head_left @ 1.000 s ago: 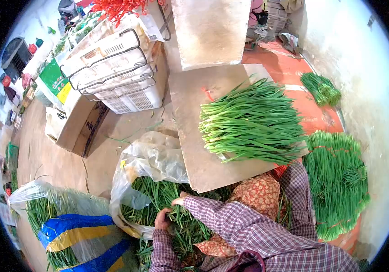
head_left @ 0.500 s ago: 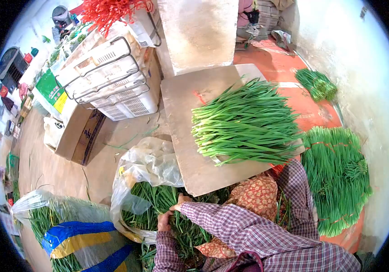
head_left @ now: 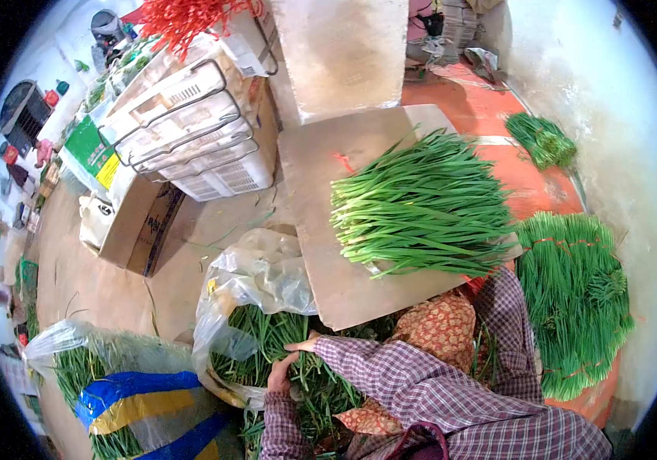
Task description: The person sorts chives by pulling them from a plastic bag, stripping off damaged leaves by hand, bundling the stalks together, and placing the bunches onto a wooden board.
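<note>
My left hand is at the mouth of a clear plastic bag, its fingers closed on loose garlic chives. Just above it, my right hand reaches in from the right and grips the same chives, the two hands nearly touching. More loose greens lie below the hands, partly hidden by my sleeves. Over to the upper right, a large pile of garlic chives rests on a tan board, its pale cut ends facing left.
Tied chive bundles lie on orange sheeting at right, with a smaller bunch behind. White crates and a cardboard box stand at upper left. A blue-and-yellow striped bag sits lower left.
The view has shifted slightly, so the scene sits a little further right. Both hands stay together on the chives at the bag's mouth, with little visible movement.
</note>
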Motion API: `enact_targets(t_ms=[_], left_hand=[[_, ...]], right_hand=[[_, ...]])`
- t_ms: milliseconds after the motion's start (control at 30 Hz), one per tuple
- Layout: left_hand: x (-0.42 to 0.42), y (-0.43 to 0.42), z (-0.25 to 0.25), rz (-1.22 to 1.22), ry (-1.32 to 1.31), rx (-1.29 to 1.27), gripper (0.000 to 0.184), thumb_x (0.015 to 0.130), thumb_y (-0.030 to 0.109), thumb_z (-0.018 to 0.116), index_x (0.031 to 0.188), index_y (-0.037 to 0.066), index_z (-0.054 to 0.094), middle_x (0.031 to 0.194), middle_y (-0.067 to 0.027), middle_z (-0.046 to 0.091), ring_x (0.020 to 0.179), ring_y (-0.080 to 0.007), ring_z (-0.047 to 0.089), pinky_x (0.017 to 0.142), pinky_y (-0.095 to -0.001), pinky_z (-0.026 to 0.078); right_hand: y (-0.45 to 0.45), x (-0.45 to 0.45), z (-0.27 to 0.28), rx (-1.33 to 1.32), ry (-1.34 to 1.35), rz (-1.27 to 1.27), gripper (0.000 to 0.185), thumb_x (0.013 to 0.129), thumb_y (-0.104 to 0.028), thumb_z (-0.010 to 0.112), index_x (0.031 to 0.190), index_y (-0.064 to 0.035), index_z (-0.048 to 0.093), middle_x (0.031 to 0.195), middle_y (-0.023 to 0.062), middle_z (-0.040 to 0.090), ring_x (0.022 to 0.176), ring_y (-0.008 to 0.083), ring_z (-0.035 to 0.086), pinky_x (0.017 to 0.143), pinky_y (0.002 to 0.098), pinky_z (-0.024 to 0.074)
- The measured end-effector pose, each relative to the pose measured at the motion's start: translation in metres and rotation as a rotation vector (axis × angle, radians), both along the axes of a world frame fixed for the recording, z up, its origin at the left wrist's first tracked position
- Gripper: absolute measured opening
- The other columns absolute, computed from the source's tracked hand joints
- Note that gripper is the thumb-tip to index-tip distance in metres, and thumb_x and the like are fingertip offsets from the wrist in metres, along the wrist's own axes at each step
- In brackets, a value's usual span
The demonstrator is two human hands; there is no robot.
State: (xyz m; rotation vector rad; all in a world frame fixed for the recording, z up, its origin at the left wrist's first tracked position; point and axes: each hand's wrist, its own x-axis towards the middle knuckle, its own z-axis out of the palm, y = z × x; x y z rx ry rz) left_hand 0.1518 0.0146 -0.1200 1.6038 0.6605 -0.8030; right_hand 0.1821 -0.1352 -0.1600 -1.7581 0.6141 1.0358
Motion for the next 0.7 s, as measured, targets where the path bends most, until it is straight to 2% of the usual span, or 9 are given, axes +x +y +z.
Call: enact_targets(t_ms=[33,67,100,200,300,467,533,600,700], left_hand=[[0.006,0.005,-0.016,0.012,0.019,-0.117,0.060,0.070,0.020,0.073,0.120,-0.004,0.052,0.127,-0.0162,0.048,0.111,-0.0286,0.050,0.088,-0.0433,0.042],[0.007,0.011,-0.028,0.018,0.019,-0.117,0.060,0.070,0.020,0.073,0.120,-0.004,0.052,0.127,-0.0162,0.048,0.111,-0.0286,0.050,0.088,-0.0433,0.042],[0.006,0.019,-0.040,-0.057,-0.102,-0.265,0.055,0.069,0.019,0.073,0.115,-0.004,0.055,0.118,-0.0146,0.054,0.103,-0.0265,0.055,0.085,-0.0397,0.045],[0.000,0.017,-0.038,0.009,-0.211,-0.365,0.034,0.067,0.017,0.072,0.092,-0.004,0.062,0.086,-0.0077,0.065,0.074,-0.0203,0.061,0.069,-0.0319,0.047],[0.004,0.016,-0.030,0.110,-0.038,-0.118,0.016,0.068,0.011,0.065,0.073,-0.002,0.058,0.068,-0.0044,0.054,0.056,-0.0167,0.047,0.054,-0.0342,0.038],[-0.003,0.022,-0.023,0.085,-0.182,-0.193,0.016,0.070,0.013,0.065,0.074,-0.001,0.058,0.069,-0.0055,0.054,0.056,-0.0181,0.048,0.054,-0.0342,0.039],[0.000,0.021,-0.029,0.147,-0.099,-0.299,0.018,0.070,0.013,0.066,0.079,0.000,0.060,0.078,-0.0073,0.059,0.067,-0.0182,0.055,0.062,-0.0337,0.043],[-0.008,0.017,-0.025,-0.010,-0.258,-0.396,0.022,0.069,0.014,0.067,0.084,-0.001,0.061,0.088,-0.0083,0.060,0.081,-0.0169,0.056,0.073,-0.0340,0.042],[-0.001,0.008,-0.020,0.092,-0.173,-0.138,0.028,0.067,0.014,0.068,0.088,-0.003,0.061,0.089,-0.0087,0.061,0.082,-0.0178,0.056,0.074,-0.0322,0.042]], right_hand=[[-0.001,-0.001,0.001,-0.009,0.000,0.002,0.098,0.061,-0.049,0.076,0.132,0.0030,0.034,0.133,0.0235,0.041,0.122,0.0334,0.043,0.100,0.0405,0.0370],[-0.002,-0.001,0.001,-0.015,-0.001,-0.002,0.099,0.061,-0.050,0.076,0.132,0.0031,0.034,0.134,0.0234,0.041,0.122,0.0333,0.043,0.100,0.0403,0.0370],[-0.002,-0.001,0.001,-0.021,0.001,-0.001,0.099,0.060,-0.050,0.076,0.132,0.0032,0.034,0.134,0.0233,0.041,0.122,0.0332,0.043,0.100,0.0402,0.0370],[-0.004,-0.003,-0.002,-0.016,0.007,-0.007,0.100,0.059,-0.051,0.076,0.132,0.0037,0.035,0.134,0.0231,0.040,0.122,0.0328,0.043,0.100,0.0397,0.0370],[-0.004,-0.003,-0.007,0.002,0.018,-0.003,0.101,0.059,-0.052,0.077,0.132,0.0041,0.036,0.134,0.0229,0.040,0.122,0.0324,0.043,0.100,0.0392,0.0370],[-0.005,0.000,-0.011,0.026,0.029,0.006,0.103,0.057,-0.054,0.077,0.131,0.0048,0.037,0.135,0.0226,0.040,0.123,0.0318,0.042,0.100,0.0383,0.0371],[-0.004,0.001,-0.011,0.024,0.028,0.013,0.103,0.057,-0.055,0.077,0.131,0.0051,0.037,0.135,0.0224,0.040,0.123,0.0315,0.042,0.100,0.0380,0.0371],[-0.003,0.001,-0.011,0.014,0.025,0.015,0.104,0.056,-0.055,0.077,0.131,0.0054,0.038,0.136,0.0223,0.040,0.123,0.0313,0.042,0.100,0.0377,0.0371],[0.000,-0.001,0.001,-0.066,0.009,0.035,0.099,0.058,-0.052,0.076,0.130,0.0043,0.039,0.135,0.0224,0.040,0.123,0.0312,0.042,0.101,0.0375,0.0369]])
